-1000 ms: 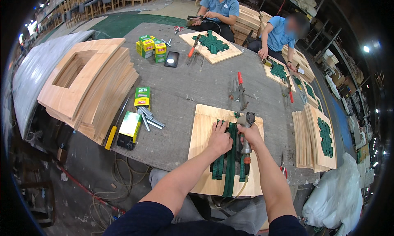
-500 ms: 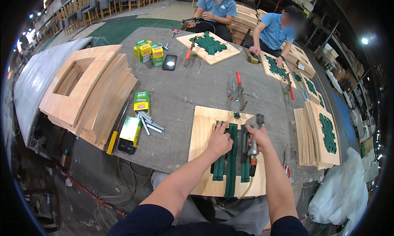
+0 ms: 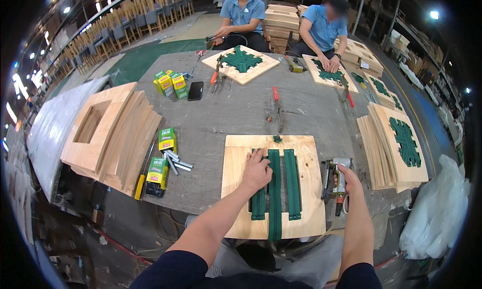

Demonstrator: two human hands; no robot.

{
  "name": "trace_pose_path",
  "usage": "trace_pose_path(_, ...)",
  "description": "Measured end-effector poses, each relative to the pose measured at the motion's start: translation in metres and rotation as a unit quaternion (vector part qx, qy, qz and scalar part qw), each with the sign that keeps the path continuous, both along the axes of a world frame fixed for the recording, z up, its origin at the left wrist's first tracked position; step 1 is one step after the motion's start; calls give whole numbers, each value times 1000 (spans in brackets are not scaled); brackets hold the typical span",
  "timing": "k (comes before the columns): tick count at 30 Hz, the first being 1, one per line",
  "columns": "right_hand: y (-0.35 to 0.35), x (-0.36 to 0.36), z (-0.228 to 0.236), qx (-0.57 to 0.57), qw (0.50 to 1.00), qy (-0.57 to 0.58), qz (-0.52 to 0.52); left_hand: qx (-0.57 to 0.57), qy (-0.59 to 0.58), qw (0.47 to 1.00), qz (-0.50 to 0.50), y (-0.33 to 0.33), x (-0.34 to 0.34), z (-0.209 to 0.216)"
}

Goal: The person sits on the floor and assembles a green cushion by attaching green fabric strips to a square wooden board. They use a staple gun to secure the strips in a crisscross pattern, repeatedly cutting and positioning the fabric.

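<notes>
a pale wooden panel (image 3: 312, 218) lies flat on the grey surface (image 3: 216, 118) directly before the worker; it is taken as the clock's centre, 12 o'clock pointing away. 3 green straps (image 3: 274, 203) run lengthwise over its rectangular opening, the middle strap being the longest and reaching the panel's edge at 6 o'clock.

left hand (image 3: 257, 169): unclenched, palm down, fingers spread over the far part of the strap on the 9 o'clock side. right hand (image 3: 347, 179): wrapped round a metal staple gun (image 3: 340, 187), held just off the panel's edge at 3 o'clock. whether that tool touches the surface cannot be told from here.

at 12 o'clock, near the panel, lies a red-handled tool (image 3: 275, 94). between 9 and 10 o'clock: 2 green-and-yellow boxes (image 3: 167, 140), with silver staple strips (image 3: 179, 163) beside them; farther out, a stack of cut-out panels (image 3: 95, 133). a dark phone (image 3: 196, 91) lies at 11 o'clock. between 2 and 3 o'clock, leaning panels (image 3: 376, 148) are noted, the outermost bearing woven green webbing (image 3: 404, 142). 2 co-workers in blue shirts sit at about 12 (image 3: 242, 10) and 1 o'clock (image 3: 321, 30).
</notes>
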State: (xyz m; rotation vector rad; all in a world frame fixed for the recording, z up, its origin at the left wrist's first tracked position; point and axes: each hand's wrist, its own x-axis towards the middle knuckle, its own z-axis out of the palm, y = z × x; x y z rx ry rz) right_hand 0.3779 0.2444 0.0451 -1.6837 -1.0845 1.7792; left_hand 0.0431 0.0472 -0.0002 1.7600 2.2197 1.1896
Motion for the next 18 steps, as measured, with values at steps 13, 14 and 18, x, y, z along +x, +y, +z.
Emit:
trace_pose_path(13, -180, 92, 30, 270, 962, 25, 44, -89, -471, 865, -150, -149, 62, 25)
trace_pose_path(14, -205, 99, 25, 256, 966, 35, 32, -187, -491, 830, -186, -187, 81, 28)
trace_pose_path(18, -260, 87, 9, 187, 978, 79, 55, -398, -376, 814, -195, -259, 131, 1)
